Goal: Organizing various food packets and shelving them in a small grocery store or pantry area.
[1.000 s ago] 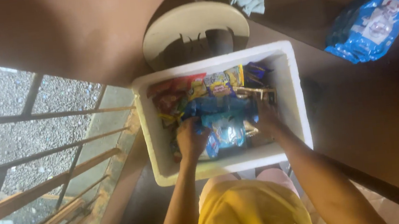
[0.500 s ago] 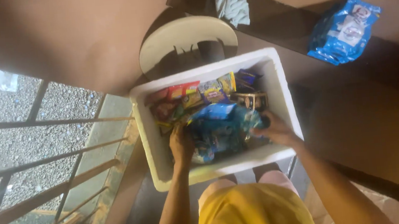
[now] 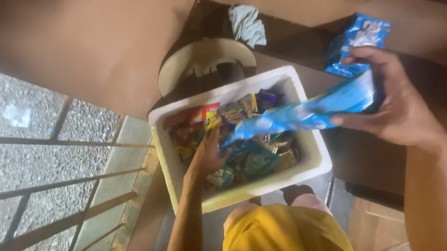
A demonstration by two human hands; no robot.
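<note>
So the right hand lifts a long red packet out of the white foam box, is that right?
Not quite. In the head view the packet in the right hand is blue, not red. It is long and held above the white foam box, as you say.

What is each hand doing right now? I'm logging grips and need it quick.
Left hand: down in the white foam box, on the snack packets; grip cannot be told.
Right hand: closed on a blue packet, lifted above the box.
</note>
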